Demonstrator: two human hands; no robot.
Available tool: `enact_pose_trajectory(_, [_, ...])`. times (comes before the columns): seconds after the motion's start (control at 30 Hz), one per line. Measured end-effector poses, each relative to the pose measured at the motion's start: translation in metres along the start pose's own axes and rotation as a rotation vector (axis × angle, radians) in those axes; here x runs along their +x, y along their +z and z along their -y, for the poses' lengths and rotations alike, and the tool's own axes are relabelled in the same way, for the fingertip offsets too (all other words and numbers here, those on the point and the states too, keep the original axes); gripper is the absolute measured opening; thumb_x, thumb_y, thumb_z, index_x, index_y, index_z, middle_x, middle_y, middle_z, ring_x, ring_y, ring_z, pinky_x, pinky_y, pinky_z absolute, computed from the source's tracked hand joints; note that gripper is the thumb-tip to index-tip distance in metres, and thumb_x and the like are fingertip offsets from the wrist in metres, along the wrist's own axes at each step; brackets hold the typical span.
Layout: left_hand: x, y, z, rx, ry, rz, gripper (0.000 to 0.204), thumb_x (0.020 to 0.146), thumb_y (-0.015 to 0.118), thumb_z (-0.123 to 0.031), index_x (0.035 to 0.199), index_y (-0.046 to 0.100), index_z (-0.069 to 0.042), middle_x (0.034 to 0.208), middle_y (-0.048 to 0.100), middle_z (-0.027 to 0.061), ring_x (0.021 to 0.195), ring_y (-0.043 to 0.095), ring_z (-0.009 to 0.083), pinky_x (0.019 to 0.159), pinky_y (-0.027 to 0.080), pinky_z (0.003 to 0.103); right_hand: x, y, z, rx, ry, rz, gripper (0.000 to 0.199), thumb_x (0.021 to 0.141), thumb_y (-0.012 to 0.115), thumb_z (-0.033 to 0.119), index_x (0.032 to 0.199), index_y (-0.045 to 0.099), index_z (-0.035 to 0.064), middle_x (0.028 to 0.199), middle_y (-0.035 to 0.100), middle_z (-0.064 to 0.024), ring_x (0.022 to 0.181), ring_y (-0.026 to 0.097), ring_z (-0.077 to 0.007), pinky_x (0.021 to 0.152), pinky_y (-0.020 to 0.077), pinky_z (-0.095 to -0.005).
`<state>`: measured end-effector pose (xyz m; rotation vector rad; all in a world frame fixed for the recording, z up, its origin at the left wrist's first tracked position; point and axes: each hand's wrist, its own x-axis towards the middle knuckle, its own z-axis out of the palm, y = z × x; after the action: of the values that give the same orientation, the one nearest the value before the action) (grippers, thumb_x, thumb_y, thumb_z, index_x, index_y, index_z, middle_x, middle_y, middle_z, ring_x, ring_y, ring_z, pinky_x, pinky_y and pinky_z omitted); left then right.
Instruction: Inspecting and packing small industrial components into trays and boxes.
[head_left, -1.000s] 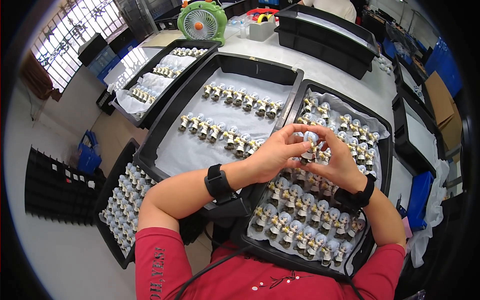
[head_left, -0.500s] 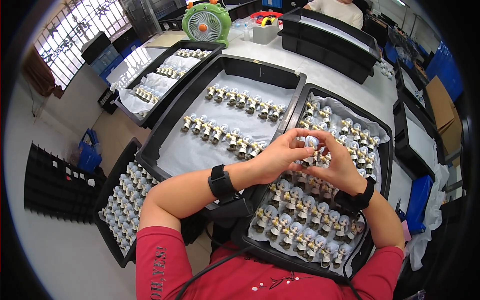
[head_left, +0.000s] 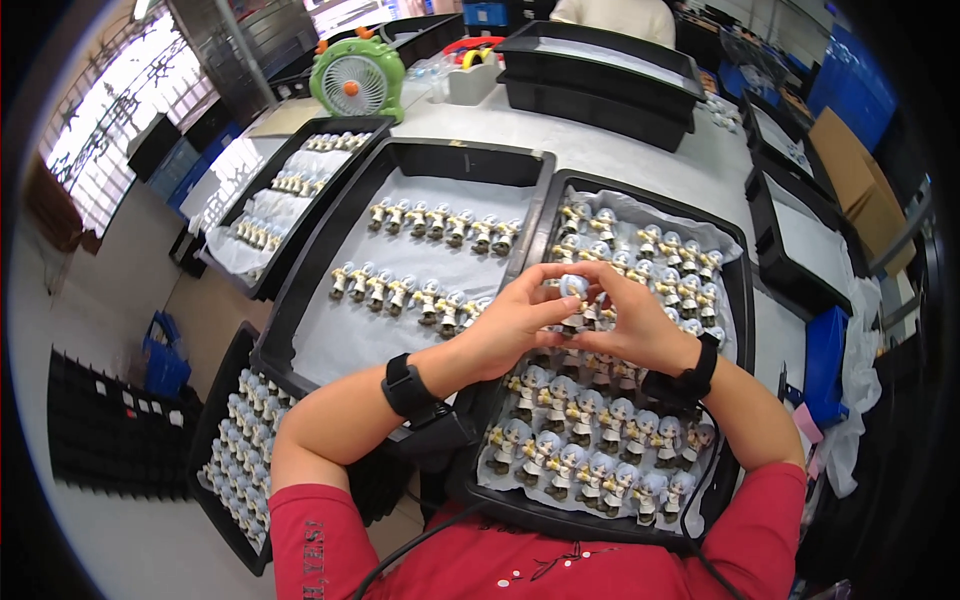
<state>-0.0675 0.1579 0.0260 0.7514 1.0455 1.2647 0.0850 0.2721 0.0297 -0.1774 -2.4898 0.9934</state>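
Both left hand (head_left: 512, 322) and right hand (head_left: 645, 322) grip your blue-haired, white-coated figurine (head_left: 573, 285), likely light, rigid plastic: pinch its nine- and three-o'clock sides.

Figurines (head_left: 402, 292) look like smooth plastic, their liner (head_left: 335, 338) matt paper.

Left hand (head_left: 513, 325), right hand (head_left: 643, 325), figurine (head_left: 574, 288) held between

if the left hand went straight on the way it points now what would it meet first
Likely the pale-haired figurine between the hands, which the left hand seems to grip, then the right hand; depth is unclear.
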Motion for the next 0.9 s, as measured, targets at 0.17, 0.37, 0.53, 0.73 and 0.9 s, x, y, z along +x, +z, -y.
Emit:
enact_pose_trajectory(0.17, [-0.001,0.003,-0.004,0.023,-0.009,0.032,0.046,0.091,0.053,-0.016,0.131,0.032,-0.004,0.123,0.045,0.0094,0.110,0.048,0.0173,0.089,0.046,0.039,-0.002,-0.002,-0.003,0.055,0.009,-0.007,0.062,0.066,0.077,0.016,0.119,0.046,0.0068,0.096,0.058,-0.0099,0.082,0.059,-0.0209,0.072,0.0488,-0.0323])
enact_pose_trajectory(0.37, [-0.005,0.007,-0.009,0.075,-0.029,0.010,0.048,0.090,0.055,-0.018,0.131,0.032,-0.007,0.114,0.046,0.0080,0.105,0.047,0.0147,0.082,0.046,0.034,-0.003,-0.002,-0.005,0.044,0.022,0.022,0.060,0.066,0.076,0.014,0.117,0.046,0.0072,0.091,0.058,-0.0113,0.081,0.059,-0.0230,0.071,0.0488,-0.0332])
enact_pose_trajectory(0.53, [-0.025,0.005,-0.029,0.209,-0.056,-0.066,0.057,0.087,0.057,-0.014,0.137,0.029,-0.007,0.128,0.041,0.0118,0.110,0.049,0.0180,0.092,0.043,0.034,-0.002,-0.001,-0.006,0.095,0.049,0.068,0.063,0.065,0.077,0.017,0.118,0.044,0.0049,0.092,0.058,-0.0141,0.082,0.059,-0.0251,0.072,0.0483,-0.0348])
enact_pose_trajectory(0.73, [-0.098,-0.007,-0.069,0.247,0.159,-0.254,0.054,0.087,0.055,-0.011,0.135,0.031,-0.004,0.131,0.040,0.0145,0.113,0.050,0.0237,0.090,0.043,0.034,-0.007,-0.005,-0.009,0.062,0.085,0.090,0.065,0.065,0.077,0.018,0.119,0.043,0.0030,0.095,0.058,-0.0163,0.083,0.059,-0.0271,0.075,0.0480,-0.0356])
enact_pose_trajectory(0.9, [-0.179,-0.047,-0.040,0.107,0.470,-0.689,0.049,0.088,0.051,-0.011,0.134,0.033,-0.002,0.130,0.042,0.0121,0.113,0.047,0.0222,0.091,0.039,0.034,-0.008,0.000,-0.015,0.034,0.001,0.073,0.068,0.067,0.079,0.020,0.122,0.041,0.0079,0.084,0.056,-0.0106,0.079,0.058,-0.0221,0.069,0.0468,-0.0316])
